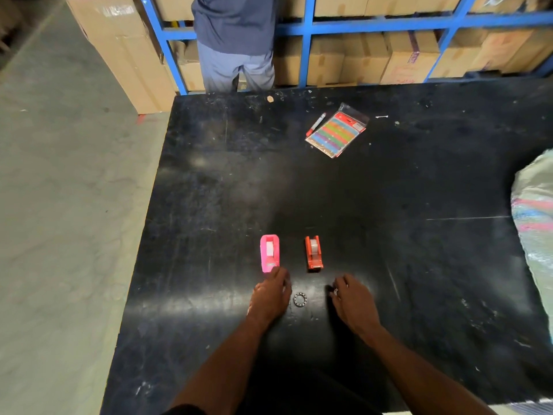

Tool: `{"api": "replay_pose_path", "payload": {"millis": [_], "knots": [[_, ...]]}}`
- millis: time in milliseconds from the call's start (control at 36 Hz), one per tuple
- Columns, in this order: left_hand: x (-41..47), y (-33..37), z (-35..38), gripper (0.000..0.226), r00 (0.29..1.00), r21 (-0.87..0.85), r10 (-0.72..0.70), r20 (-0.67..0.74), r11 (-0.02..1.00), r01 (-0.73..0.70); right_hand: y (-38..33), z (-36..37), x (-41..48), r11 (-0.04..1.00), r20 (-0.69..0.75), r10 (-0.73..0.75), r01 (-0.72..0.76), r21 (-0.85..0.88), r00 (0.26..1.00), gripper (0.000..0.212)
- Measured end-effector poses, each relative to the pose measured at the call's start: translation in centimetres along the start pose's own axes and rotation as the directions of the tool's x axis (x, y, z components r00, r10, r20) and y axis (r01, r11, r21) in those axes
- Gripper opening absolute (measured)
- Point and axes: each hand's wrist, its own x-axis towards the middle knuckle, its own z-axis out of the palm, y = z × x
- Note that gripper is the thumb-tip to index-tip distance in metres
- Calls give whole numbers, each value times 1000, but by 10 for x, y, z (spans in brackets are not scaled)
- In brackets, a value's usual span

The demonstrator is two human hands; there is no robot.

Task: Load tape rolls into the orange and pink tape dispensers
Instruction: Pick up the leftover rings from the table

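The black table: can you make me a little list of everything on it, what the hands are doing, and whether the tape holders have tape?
table: black table, scuffed
pink tape holder: has a tape roll inside
orange tape holder: has a clear tape roll inside, right of the pink one
small ring: lies flat between the hands
left hand: fingertips touching the pink holder's near end
right hand: low over the table, near the orange holder, not touching it
far side: red marker beside a colourful packet
right edge: plastic bag
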Motion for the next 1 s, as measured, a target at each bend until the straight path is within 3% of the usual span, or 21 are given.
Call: {"api": "replay_pose_path", "payload": {"millis": [111, 194, 306, 444, 639, 778, 861, 917, 1000], "knots": [[-7, 6, 20, 37, 990, -44, 116, 79, 993, -113, 13, 1, -6, 999, 125, 20, -25, 41, 992, 46], [-9, 7, 35, 51, 975, -35, 133, 178, 991, -128, 17, 3, -8, 997, 167, -1, -13, 82, 986, 45], [-9, 7, 48, 32, 970, -29, 130, 205, 992, -127, 18, 2, -7, 998, 170, -28, 17, 67, 985, 28], [-6, 3, 40, 25, 976, -68, 106, 188, 993, -94, 16, -5, -2, 995, 240, -52, 30, 95, 969, 27], [-17, -36, 2, 25, 993, -118, 113, 42, 987, -107, -14, -8, 13, 959, 308, -242, 179, 220, 920, 31], [-20, -78, -25, 38, 998, -166, 26, -63, 985, -36, -61, -6, 34, 904, 240, -377, 300, 305, 894, 23], [-16, -102, -45, 28, 991, -146, -14, -136, 989, -6, -99, -9, 48, 897, 210, -392, 321, 303, 896, 17], [-10, -115, -55, 41, 982, -80, -22, -187, 997, 7, -121, -11, 56, 901, 189, -379, 315, 300, 906, 18], [-3, -134, -68, 52, 985, -75, -90, -145, 994, 80, -151, -10, 69, 901, 176, -384, 326, 286, 906, 26]]}}
